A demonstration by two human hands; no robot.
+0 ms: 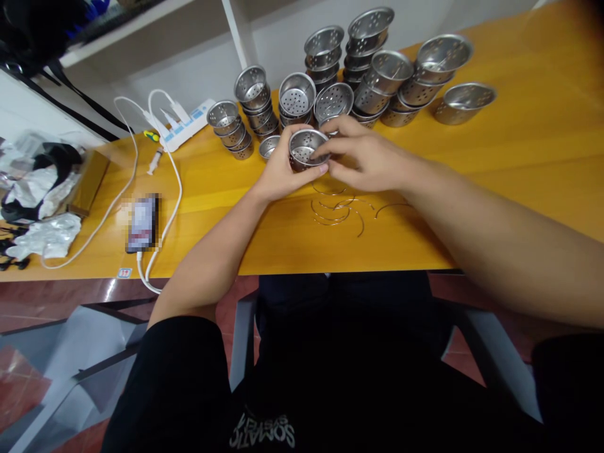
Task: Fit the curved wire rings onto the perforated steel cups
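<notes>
Since the cup (pixel 301 148) looks light and stiff, left hand (pixel 280 171) gripping its left side works; right hand (pixel 365 155) pinching? Can't tell.

Left hand (pixel 279 170) cupped, thumb (pixel 310 173) extended; right hand (pixel 370 157) fingers (pixel 340 146) bent; forearms (pixel 226 236) converging

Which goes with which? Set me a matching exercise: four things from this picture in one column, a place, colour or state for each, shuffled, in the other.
1. phone
2. wires
3. power strip
4. nearest cup

A. white with blue patches
B. in the left hand
C. a cable at its lower end
D. thin, curved, loose on the desk

Pairs: 1-C, 2-D, 3-A, 4-B
</notes>
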